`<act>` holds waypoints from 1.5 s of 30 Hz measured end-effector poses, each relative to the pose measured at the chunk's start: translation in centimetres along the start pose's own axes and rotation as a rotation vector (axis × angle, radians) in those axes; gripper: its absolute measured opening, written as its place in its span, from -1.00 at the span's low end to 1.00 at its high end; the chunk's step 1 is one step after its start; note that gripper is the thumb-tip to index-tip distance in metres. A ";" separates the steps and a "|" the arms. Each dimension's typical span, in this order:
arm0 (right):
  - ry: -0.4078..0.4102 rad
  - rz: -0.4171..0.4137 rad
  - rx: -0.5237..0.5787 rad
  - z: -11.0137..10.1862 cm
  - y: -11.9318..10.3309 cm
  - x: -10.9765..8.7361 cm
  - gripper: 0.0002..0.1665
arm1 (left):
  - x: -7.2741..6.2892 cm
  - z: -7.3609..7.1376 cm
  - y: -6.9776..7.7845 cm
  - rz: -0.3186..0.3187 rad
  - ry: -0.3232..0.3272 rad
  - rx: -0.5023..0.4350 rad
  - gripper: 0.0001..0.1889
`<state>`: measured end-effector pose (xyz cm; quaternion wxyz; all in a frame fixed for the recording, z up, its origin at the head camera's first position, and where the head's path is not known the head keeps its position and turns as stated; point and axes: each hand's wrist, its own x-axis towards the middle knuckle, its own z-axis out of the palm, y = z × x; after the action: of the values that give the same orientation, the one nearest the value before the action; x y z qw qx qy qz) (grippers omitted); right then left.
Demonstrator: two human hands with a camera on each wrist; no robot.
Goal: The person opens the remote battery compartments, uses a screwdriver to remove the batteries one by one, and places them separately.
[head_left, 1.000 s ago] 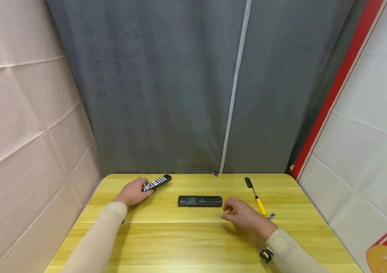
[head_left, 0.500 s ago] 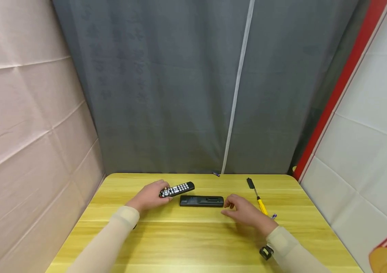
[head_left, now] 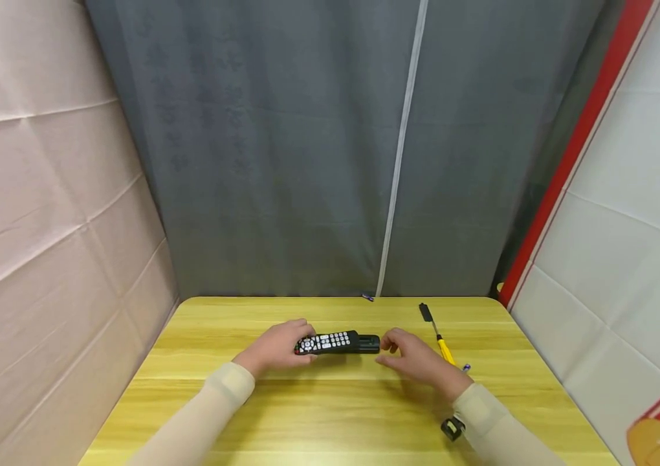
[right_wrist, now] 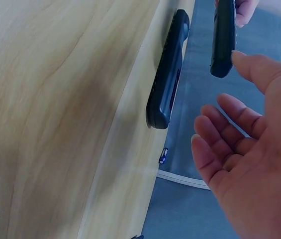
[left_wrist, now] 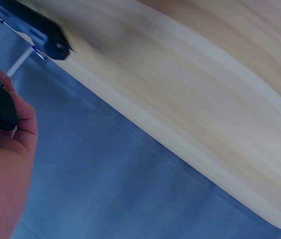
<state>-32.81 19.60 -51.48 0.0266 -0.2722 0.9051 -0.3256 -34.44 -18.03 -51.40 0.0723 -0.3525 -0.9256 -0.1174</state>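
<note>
My left hand (head_left: 277, 349) grips one end of a black remote control (head_left: 330, 342) with white buttons facing up. In the right wrist view this held remote (right_wrist: 224, 40) hangs above the table, apart from a second one. That second black remote (head_left: 369, 343) lies back up with an open battery slot; in the head view the held one covers most of it. My right hand (head_left: 417, 359) hovers at its right end, fingers loosely bent. From the right wrist view, the right hand (right_wrist: 274, 169) holds nothing, its thumb close to the held remote's end.
Right of my right hand lies a screwdriver (head_left: 445, 351) with a yellow handle. A small flat black piece (head_left: 426, 312) lies at its tip. One battery (head_left: 367, 297) lies at the table's far edge, another (head_left: 466, 367) by the screwdriver handle. A grey curtain (head_left: 283, 162) hangs behind.
My left hand has carried the held remote to the right, from the table's left side to over the lying remote. The right hand has stayed almost in place.
</note>
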 end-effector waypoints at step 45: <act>-0.018 -0.065 -0.010 0.8 -2.1 0.3 -0.48 | 2.3 0.8 5.5 0.094 -0.050 -0.032 -0.55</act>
<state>-31.84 17.66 -50.76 0.0226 -0.3046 0.8971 -0.3192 -32.49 -12.34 -50.75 0.0490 -0.3996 -0.9075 -0.1197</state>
